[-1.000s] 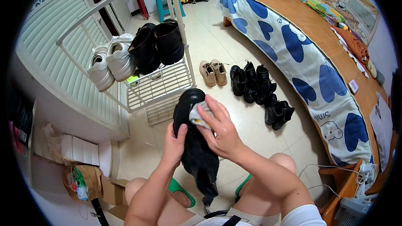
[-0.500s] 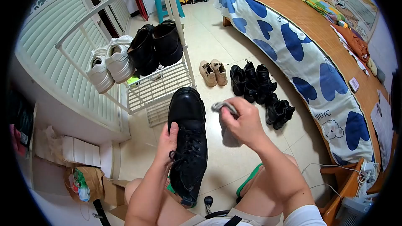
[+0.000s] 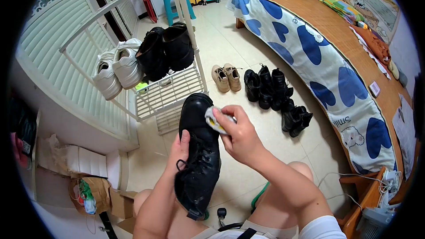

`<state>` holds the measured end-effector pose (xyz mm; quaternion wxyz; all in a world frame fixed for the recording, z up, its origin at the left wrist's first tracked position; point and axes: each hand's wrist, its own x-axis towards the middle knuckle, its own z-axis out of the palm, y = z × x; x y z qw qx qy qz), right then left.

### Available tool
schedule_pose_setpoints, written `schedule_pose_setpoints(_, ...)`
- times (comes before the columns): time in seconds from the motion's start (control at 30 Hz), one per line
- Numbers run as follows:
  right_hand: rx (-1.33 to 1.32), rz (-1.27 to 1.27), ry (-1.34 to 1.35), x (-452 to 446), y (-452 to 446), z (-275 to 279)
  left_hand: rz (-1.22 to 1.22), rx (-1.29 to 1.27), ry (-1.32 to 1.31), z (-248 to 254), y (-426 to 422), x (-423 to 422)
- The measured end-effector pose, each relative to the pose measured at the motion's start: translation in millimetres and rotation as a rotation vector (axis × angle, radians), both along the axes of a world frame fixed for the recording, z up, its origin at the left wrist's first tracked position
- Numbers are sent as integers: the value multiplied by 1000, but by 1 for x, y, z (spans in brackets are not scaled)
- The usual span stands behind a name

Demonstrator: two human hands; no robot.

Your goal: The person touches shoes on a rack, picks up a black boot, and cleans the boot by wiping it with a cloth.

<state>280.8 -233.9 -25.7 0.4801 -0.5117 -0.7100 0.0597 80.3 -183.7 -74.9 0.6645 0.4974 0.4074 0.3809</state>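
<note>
A black lace-up boot [image 3: 199,150] is held over my lap, toe pointing away from me. My left hand [image 3: 178,155] grips its left side, thumb on the upper near the laces and the other fingers hidden beneath. In my right hand [image 3: 241,135] a folded pale grey cloth [image 3: 215,119] with a yellowish patch is pinched between the fingers. The cloth is at the right edge of the boot, just behind the toe; whether it presses on the leather I cannot tell.
A white metal shoe rack [image 3: 166,95] with white sneakers [image 3: 117,68] and black shoes [image 3: 164,51] stands ahead left. Beige shoes [image 3: 226,78] and several black boots [image 3: 265,88] are on the floor. A bed [image 3: 310,48] runs along the right, a paper bag [image 3: 98,190] at lower left.
My right hand has moved left with the cloth, from apart from the boot to its right edge near the toe. The boot has turned slightly in my left hand.
</note>
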Motion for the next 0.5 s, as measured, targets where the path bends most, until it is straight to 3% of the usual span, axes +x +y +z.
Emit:
schedule_pose_setpoints(0.07, -6, 61, -63, -2, -6, -5, -63, -142, -187, -6, 6, -11)
schedule_pose_setpoints(0.13, 51, 41, -114, -7, -8, -7, -96, -71, -97, 22, -6, -4)
schedule_pose_setpoints(0.23, 245, -39, -273, -7, -3, -2, -85, -59, -63, 24, -10, 2)
schedule_pose_setpoints(0.33, 310, -91, -314, -3, 9, 11, -83, 68, 32, -5, -7, 0)
schedule_pose_setpoints(0.4, 273, -112, -311, -1, 11, 12, -65, 7, 99, -9, -8, -1)
schedule_pose_setpoints(0.5, 229, -17, -285, -3, 8, 6, -76, -82, -101, -10, -4, -2)
